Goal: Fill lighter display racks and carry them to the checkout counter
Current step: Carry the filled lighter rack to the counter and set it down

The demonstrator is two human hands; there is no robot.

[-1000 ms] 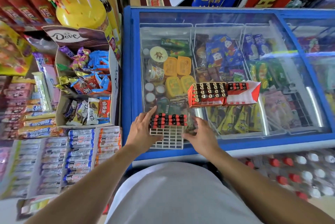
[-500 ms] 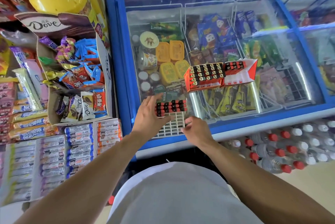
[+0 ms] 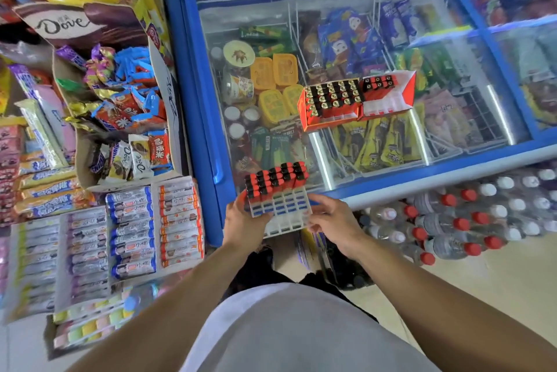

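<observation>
Centre of the frame: a white plastic rack [image 3: 281,212], a flat grid of small square cells, is held tilted in the air just off the near edge of the freezer [image 3: 193,100]. Its upper rows are filled with lighters [image 3: 275,180], red-bodied with black tops, packed upright and touching; the lower rows stand bare, and blue shows through some cells.

The left hand [image 3: 245,221] clasps the rack's left edge, fingers curled under it and thumb against the side. The right hand [image 3: 336,222] grips the right edge, fingers partly closed around the rim. Both forearms reach up from the bottom of the frame over a grey shirt [image 3: 289,332].

Upper centre: a blue-framed chest freezer with smooth sliding glass, wire dividers and wrapped ices beneath. On the glass, right of centre, lies an open red cardboard box [image 3: 355,100] holding more lighters in rows.

Left: a cardboard carton [image 3: 117,100] of glossy foil-wrapped sweets, with trays of wrapped sticks [image 3: 132,227] below.

Lower right: shrink-wrapped bottles [image 3: 464,215] with red and white caps, lying on a pale floor.
</observation>
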